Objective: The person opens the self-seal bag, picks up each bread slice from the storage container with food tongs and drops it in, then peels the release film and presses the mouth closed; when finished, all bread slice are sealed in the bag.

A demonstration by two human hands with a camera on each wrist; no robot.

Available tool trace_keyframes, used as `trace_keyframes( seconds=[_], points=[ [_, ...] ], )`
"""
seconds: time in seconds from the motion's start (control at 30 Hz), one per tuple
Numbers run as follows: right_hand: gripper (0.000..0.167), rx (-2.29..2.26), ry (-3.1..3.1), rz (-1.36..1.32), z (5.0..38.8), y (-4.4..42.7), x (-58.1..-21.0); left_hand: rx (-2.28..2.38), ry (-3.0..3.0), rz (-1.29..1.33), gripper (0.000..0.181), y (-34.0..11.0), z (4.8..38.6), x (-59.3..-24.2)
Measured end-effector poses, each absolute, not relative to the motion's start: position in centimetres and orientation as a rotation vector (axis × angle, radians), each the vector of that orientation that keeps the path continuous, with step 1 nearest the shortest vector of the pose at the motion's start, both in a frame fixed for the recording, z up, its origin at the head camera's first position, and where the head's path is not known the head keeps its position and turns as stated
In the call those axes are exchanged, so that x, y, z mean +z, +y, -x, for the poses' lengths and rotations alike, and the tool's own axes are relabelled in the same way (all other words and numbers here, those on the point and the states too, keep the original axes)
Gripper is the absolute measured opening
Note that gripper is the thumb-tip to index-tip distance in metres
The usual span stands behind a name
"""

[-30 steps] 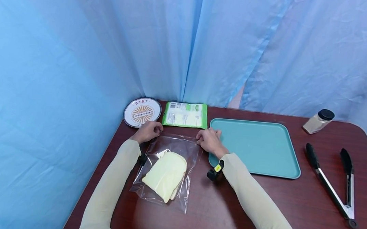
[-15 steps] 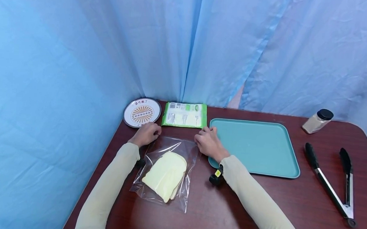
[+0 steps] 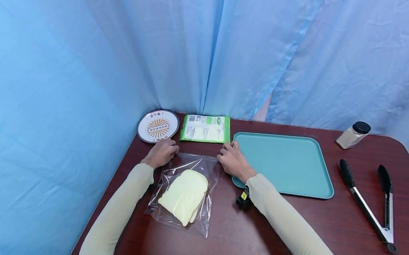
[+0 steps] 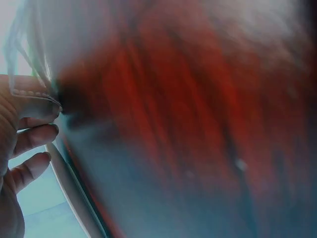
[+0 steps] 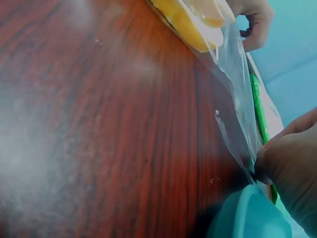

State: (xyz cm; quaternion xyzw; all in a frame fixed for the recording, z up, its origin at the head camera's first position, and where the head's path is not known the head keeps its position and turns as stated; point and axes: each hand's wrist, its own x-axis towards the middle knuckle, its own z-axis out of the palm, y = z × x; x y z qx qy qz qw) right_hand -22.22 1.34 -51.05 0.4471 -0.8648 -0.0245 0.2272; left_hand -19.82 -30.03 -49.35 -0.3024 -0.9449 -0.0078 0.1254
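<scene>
Slices of bread (image 3: 183,195) lie inside a clear plastic bag (image 3: 192,161) on the table, with the bag's upper edge away from me. My left hand (image 3: 160,152) pinches the far left corner of that edge; the left wrist view shows the plastic between thumb and finger of the hand (image 4: 25,129). At the far right corner my right hand (image 3: 234,161) pinches the film, close to the tray's left rim. In the right wrist view the bag (image 5: 237,84) stretches between both hands, and the right fingertips are partly hidden behind the thumb.
A teal tray (image 3: 281,165) lies right of the bag. Behind are a patterned plate (image 3: 158,126) and a green-and-white packet (image 3: 205,128). Tongs (image 3: 368,210) and a black-lidded jar (image 3: 353,135) stand or lie at the right. Blue curtains (image 3: 180,50) enclose the table.
Both hands have come slightly nearer to me at the bag's upper edge, which now lies lower and flatter. The bread has stayed in place.
</scene>
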Motion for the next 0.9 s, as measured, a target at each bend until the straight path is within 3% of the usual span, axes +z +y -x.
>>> trace_keyframes(
  seconds=[0.47, 0.73, 0.9],
  points=[
    [0.018, -0.099, -2.432, -1.278, 21.7, 2.2, -51.0, 0.240, -2.737, 0.831, 0.018, -31.2, 18.7, -49.5],
    [0.014, -0.140, -2.426, -1.287, 21.4, 2.6, -51.0, -0.310, -2.909, 0.579, 0.015, -31.9, 18.1, -48.0],
    [0.014, -0.146, -2.419, -1.285, 21.4, 2.9, -50.8, -0.481, -2.899, 0.399, 0.022, -31.8, 17.9, -46.2]
  ],
)
